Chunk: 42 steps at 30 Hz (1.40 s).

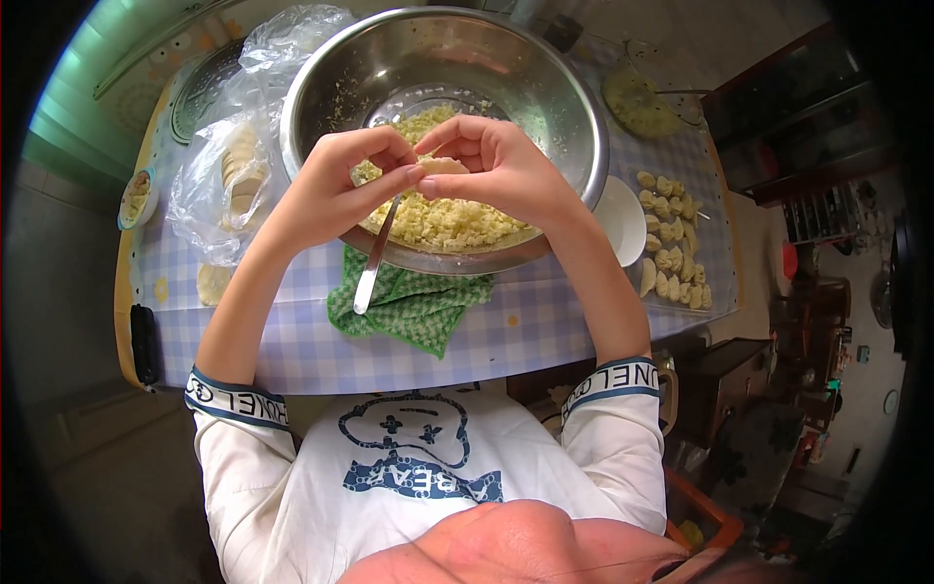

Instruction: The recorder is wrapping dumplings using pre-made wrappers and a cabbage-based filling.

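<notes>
Over the large steel bowl (pixel 540 88), both my hands pinch a pale folded dumpling (pixel 443 166). My left hand (pixel 355 180) closes thumb and fingertips on its left end. The thumb and curled fingers of my right hand (pixel 496 170) grip the other side. Yellowish chopped filling (pixel 452 222) lies in the bowl below them. A metal spoon (pixel 375 263) rests in the filling, its handle leaning out over the near rim. My fingers hide part of the dumpling.
Finished dumplings (pixel 676 258) stand in rows at the right, beside a white bowl (pixel 621 222). To the left, a clear plastic bag (pixel 209 185) holds stacked round wrappers (pixel 243 165); one wrapper (pixel 212 284) lies apart. A green cloth (pixel 418 311) sits under the bowl's near edge.
</notes>
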{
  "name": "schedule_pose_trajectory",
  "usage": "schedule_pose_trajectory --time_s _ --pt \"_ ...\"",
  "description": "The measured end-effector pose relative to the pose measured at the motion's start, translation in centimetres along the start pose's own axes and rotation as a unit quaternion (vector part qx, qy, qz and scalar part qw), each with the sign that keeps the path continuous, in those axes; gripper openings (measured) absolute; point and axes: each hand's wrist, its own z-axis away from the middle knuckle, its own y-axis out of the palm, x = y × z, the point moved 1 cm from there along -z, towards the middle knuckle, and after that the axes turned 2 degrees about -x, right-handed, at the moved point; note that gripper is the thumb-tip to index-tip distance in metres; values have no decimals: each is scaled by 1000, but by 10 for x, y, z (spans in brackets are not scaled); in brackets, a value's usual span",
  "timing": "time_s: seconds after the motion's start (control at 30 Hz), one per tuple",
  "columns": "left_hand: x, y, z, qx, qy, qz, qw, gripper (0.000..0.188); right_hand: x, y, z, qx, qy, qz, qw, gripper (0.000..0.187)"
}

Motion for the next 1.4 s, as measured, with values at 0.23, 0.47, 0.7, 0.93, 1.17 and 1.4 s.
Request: schedule_pose_trajectory --time_s 0.23,0.47,0.7,0.93,1.17,1.4 --pt "0 0 0 -2 -5 4 1000 16 0 1 0 6 21 7 1000 24" --pt "-1 0 0 -5 -2 13 1000 15 0 0 1 5 23 19 1000 22" --pt "-1 0 1 -1 3 8 1000 15 2 0 1 1 14 33 999 23" --pt "0 0 0 6 -1 -7 1000 16 2 1 1 3 19 18 1000 24" --pt "0 -1 0 7 -3 -13 1000 16 2 1 1 8 14 6 1000 25" --pt "0 0 1 2 -5 7 1000 16 0 1 0 13 11 -9 1000 26"
